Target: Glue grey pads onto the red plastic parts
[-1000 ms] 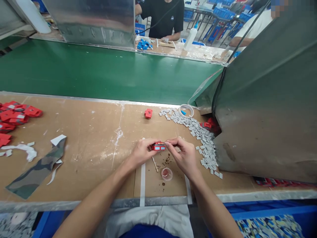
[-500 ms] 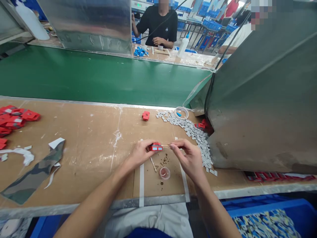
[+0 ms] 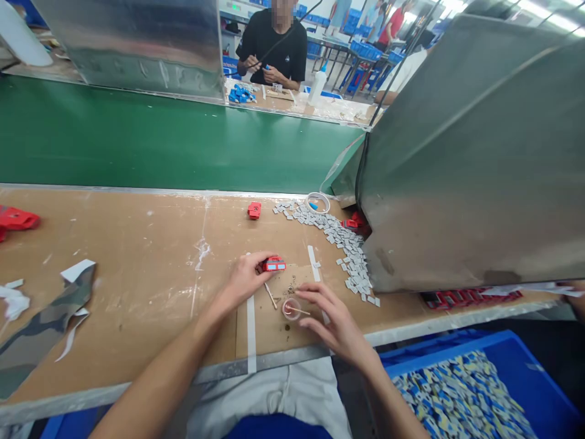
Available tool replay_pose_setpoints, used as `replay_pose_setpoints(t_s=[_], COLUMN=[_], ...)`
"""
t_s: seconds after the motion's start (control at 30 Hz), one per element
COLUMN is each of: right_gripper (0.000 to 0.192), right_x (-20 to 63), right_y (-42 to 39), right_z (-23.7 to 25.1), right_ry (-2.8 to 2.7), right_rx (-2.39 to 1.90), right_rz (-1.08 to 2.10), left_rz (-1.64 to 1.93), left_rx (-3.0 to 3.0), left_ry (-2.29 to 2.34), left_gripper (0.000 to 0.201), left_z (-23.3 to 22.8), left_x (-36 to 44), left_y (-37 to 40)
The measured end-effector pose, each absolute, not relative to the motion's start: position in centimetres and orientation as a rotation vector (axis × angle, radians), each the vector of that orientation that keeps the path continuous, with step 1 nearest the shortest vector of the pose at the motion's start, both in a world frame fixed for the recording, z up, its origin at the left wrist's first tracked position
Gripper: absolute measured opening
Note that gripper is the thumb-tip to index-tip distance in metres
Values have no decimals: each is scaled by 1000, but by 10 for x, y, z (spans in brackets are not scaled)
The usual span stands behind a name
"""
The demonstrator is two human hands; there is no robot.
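My left hand (image 3: pixel 247 277) is closed around a small red toy vehicle piece (image 3: pixel 275 266) with pale blue windows, held just above the cardboard. My right hand (image 3: pixel 333 320) has its fingers apart beside a small clear cup (image 3: pixel 289 310). A thin wooden stick (image 3: pixel 300 311) leans out of this cup toward those fingers, not gripped by them. Left of the cup lies a white-tipped stick (image 3: pixel 270 296), with dark specks around it. Farther back are a single red piece (image 3: pixel 254 210) and a spread of small grey tiles (image 3: pixel 350 250).
A tape roll (image 3: pixel 317 203) sits by the tiles. A large metal panel (image 3: pixel 457 164) rises on the right, above a blue crate (image 3: pixel 525 360) of small parts. Beyond the green belt (image 3: pixel 159 140) a person (image 3: pixel 274 49) works. A camouflage strip (image 3: pixel 50 323) lies left.
My right hand has brought the stick down from the red piece to the cup and let go of it. The left hand keeps its hold. The view has shifted right.
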State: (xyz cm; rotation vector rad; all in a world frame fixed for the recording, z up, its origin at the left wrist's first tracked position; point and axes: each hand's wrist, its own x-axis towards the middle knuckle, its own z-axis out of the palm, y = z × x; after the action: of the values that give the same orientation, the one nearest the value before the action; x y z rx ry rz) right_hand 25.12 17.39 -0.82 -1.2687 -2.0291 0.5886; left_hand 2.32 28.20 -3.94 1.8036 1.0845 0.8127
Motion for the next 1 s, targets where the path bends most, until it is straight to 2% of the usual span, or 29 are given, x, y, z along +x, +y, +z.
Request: replay_pose_setpoints(t_s=[0.17, 0.37, 0.5, 0.7, 0.8, 0.9, 1.0], right_gripper=[21, 27, 28, 22, 23, 30, 27], right_x=[315, 360, 358, 320, 289, 262, 245], right_y=[204, 250, 264, 288, 299, 302, 299], right_z=[-11, -34, -37, -1, 12, 10, -1], right_ry=[-1844, -2308, -2374, -1977, -1743, -1553, -1560], right_rx=[-1652, -1684, -1682, -1443, -1359, -1282, -1241], right_rz=[197, 225, 220, 532, 791, 1051, 1094], left_rz=[803, 800, 800, 853, 861, 857, 851], left_rx=[1843, 1785, 1748, 1687, 1660, 1611, 1651], left_ry=[1123, 1110, 1096, 1037, 1048, 1031, 1036], left_gripper=[25, 28, 28, 41, 45, 35, 22], left_z=[-40, -42, -42, -43, -41, -39, -37], left_x=[23, 23, 22, 20, 20, 21, 22], left_y=[284, 284, 284, 283, 282, 282, 282])
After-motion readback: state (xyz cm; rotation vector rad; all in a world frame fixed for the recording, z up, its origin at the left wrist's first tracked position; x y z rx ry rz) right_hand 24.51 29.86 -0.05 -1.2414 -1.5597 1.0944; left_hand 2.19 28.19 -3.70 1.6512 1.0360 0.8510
